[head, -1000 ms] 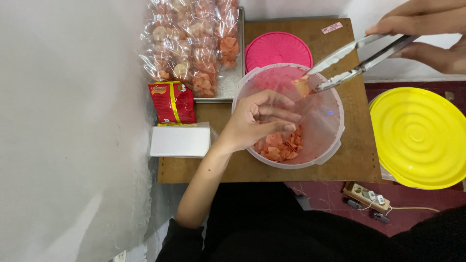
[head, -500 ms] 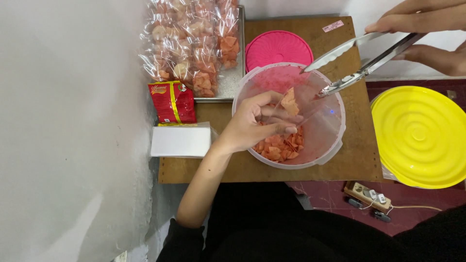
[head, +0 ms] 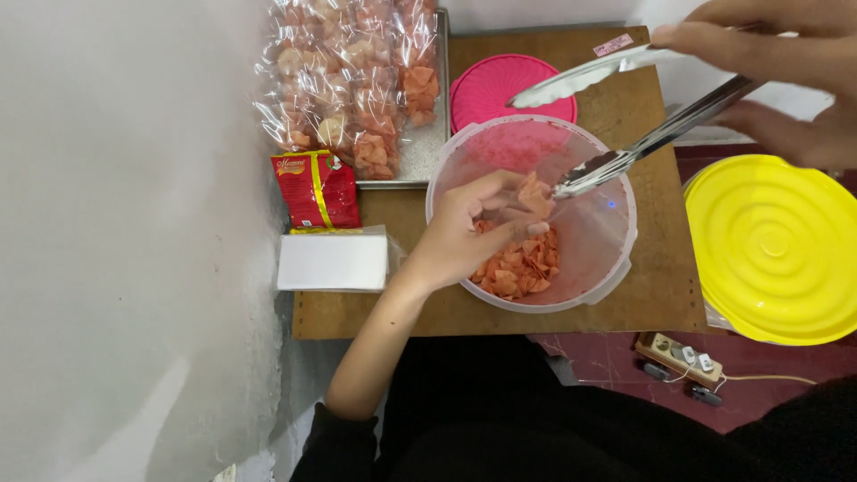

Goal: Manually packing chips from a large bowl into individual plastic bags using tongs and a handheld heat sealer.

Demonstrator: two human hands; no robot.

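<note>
Single view: head-worn camera, looking steeply down from close above the brown wooden board. White wall fills the frame's left; the wearer's dark-clothed torso fills the lower edge. No second view.

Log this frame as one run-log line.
left hand: holds clear bag over tub | right hand: metal tongs, open | chips: in tub

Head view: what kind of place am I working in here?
Probably a home snack-packing spot, not a factory: a small wooden board set against a plain wall, a metal tray stacked with sealed clear bags of orange chips, and a plastic tub of loose chips.
</note>
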